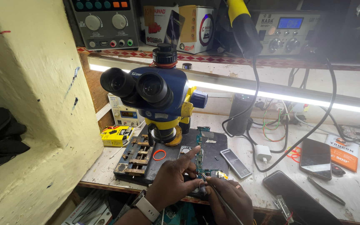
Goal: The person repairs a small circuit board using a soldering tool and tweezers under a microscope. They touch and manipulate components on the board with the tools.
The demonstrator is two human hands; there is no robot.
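Head-cam view looked down on a cluttered repair bench, with a blue-and-yellow stereo microscope (163,93) as the landmark at centre. In front of the microscope's base lay a dark work mat (169,156), and on it a long green circuit board (201,152) — its long axis ran away from the person, from near the hands up toward the microscope.

The left hand (173,179), with a watch w/ a pale strap on the wrist, sat in front of the microscope, forefinger stretched out and pressing on the board's near part; the other fingers were curled, clamped on nothing that could be seen. The right hand (230,198), just right of it and nearer the bench edge, was closed round a thin metal probe or tweezers (213,189), tip angled up-left to the board's near end. So the board lay ahead of both hands; the left was on it, the right reached it only via the tool tip.

Counts: 1 microscope, 1 board, 1 orange rubber ring (159,155) on the mat left of the board, 1 grey flat battery (235,162) right of the mat, 1 white charger plug (263,153) beyond that. 2 dark phones (316,158) lay well right of the microscope — one nearer the bench edge. A small yellow box (116,136) sat left of the microscope's base. 2 bench instruments stood on the shelf behind it.
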